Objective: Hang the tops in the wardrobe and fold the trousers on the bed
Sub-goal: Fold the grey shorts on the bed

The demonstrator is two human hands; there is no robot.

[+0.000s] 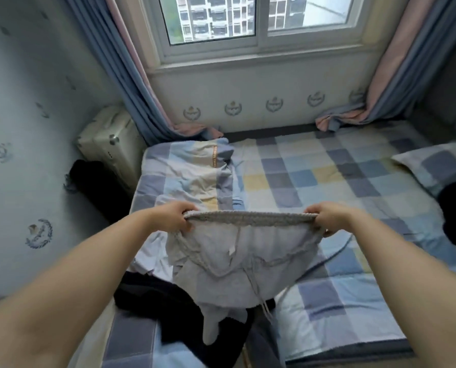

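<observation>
Trousers (237, 258), pale grey with a drawstring, hang over the bed (335, 181) by the ribbed waistband stretched between left hand (172, 217) and right hand (330, 217), each pinching a corner; fabric looks light, soft, limp, so waistband ends seem the best hold.

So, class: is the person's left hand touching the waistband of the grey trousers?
Touching. The head view shows the left hand pinching one end of the trousers' waistband, its fingers curled round the fabric, with no gap.
</observation>
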